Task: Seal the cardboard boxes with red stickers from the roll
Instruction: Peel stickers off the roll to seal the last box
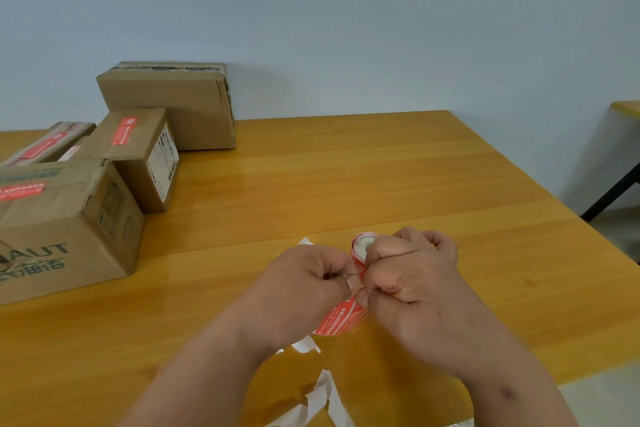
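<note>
My right hand point(412, 274) is closed around the roll of red stickers point(360, 250) above the table's middle. My left hand point(308, 284) pinches the loose end of the strip where it meets my right thumb. A red sticker point(341, 317) with white print hangs below both hands. Several cardboard boxes stand at the left: a large one point(69, 229) nearest, with a red sticker point(22, 190) on top, a mid-sized one point(138, 149) with a red sticker point(124, 131), a flat one point(48, 142) with a red sticker, and a plain one point(173, 97) at the back by the wall.
The wooden table point(346, 177) runs to a right edge near my right forearm. White backing paper strips point(318, 392) lie on it under my wrists. A second table with a dark leg point(613, 194) stands at the far right. A pale wall is behind.
</note>
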`<state>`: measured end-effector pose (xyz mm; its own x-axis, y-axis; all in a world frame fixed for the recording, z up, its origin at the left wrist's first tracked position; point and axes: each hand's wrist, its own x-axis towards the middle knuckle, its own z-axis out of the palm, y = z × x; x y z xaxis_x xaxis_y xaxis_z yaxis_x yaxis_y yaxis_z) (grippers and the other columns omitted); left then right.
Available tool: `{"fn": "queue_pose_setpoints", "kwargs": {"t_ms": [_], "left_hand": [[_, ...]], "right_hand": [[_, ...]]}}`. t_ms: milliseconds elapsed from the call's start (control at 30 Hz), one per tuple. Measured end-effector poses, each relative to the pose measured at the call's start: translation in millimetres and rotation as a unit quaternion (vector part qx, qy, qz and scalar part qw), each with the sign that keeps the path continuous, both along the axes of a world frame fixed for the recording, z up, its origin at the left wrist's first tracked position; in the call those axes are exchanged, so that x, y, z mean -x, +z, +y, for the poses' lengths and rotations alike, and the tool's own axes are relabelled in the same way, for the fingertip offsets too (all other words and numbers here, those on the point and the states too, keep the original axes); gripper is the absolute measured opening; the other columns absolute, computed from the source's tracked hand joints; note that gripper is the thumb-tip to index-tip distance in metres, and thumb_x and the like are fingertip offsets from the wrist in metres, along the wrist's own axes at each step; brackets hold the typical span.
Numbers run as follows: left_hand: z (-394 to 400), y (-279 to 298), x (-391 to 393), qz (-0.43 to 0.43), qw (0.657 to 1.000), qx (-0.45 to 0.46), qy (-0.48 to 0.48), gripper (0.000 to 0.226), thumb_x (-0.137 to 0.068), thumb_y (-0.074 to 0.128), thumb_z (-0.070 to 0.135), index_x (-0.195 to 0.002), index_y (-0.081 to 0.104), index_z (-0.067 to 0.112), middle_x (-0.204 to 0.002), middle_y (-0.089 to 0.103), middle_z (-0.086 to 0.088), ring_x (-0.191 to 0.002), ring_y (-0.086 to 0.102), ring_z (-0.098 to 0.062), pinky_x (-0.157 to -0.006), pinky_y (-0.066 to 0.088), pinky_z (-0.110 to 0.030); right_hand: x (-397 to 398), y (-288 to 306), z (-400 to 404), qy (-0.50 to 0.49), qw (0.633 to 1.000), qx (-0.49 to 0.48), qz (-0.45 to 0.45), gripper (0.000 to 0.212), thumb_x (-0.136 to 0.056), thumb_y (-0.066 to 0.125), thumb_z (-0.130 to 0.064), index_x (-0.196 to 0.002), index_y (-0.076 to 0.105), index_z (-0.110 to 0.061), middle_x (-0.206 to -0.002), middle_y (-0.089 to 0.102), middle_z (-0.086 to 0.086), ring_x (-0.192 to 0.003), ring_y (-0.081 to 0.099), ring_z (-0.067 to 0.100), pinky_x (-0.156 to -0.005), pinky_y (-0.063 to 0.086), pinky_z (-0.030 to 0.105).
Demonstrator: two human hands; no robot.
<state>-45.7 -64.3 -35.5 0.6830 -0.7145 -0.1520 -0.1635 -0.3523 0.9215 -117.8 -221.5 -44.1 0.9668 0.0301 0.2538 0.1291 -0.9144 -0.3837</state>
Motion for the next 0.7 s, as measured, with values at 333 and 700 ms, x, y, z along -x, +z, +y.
{"fn": "queue_pose_setpoints", "kwargs": {"t_ms": [333,700], "left_hand": [[4,2,1,0.033,0.999,0.012,-0.009,0.03,-0.094,0.056,0.02,-0.065,0.061,0.022,-0.058,0.047,0.006,-0.053,0.037,-0.007,-0.052,0.032,-0.018],[8,4,-2,0.05,0.999,0.02,-0.005,0.025,-0.093,0.061,0.03,-0.069,0.065,0.021,-0.062,0.044,0.001,-0.056,0.033,-0.01,-0.055,0.03,-0.022]], "right_hand": [[6,5,-1,-0.017,1.0,-0.006,-0.005,0.017,-0.075,0.059,-0.04,-0.062,0.057,-0.028,-0.079,0.05,-0.02,-0.087,0.046,0.004,-0.095,0.017,0.035],[5,5,-2,-0.033,0.999,-0.037,-0.017,0.019,-0.065,0.059,-0.056,-0.066,0.057,-0.037,-0.082,0.056,-0.02,-0.09,0.048,0.003,-0.094,0.017,0.034]]}}
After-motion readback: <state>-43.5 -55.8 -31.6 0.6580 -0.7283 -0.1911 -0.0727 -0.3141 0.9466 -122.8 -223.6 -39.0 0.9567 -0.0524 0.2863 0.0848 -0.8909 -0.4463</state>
